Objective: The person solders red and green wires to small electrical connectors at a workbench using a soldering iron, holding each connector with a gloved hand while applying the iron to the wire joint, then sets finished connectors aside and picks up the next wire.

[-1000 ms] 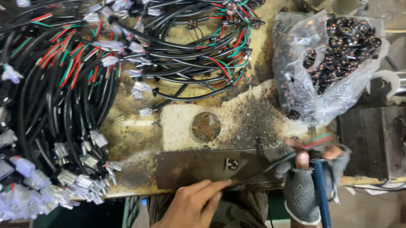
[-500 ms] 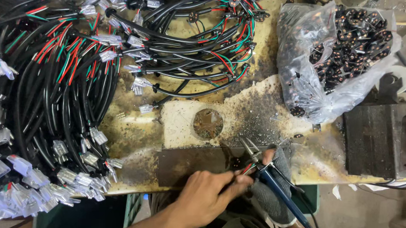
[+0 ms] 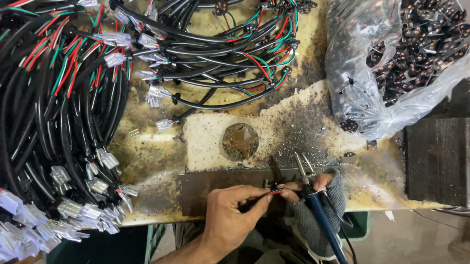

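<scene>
A thin red wire is pinched between the closed fingertips of the left hand; blue-handled pliers are gripped by the gloved right hand, its fingers closed around the handles.

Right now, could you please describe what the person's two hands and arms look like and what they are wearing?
The left hand is bare, with no glove, ring or watch in view, and the forearm behind it shows no sleeve. The right hand wears a grey knitted glove with cut-off tips, so its fingers poke out uncovered. The glove's cuff runs down over the wrist; nothing more of that arm is visible.
</scene>
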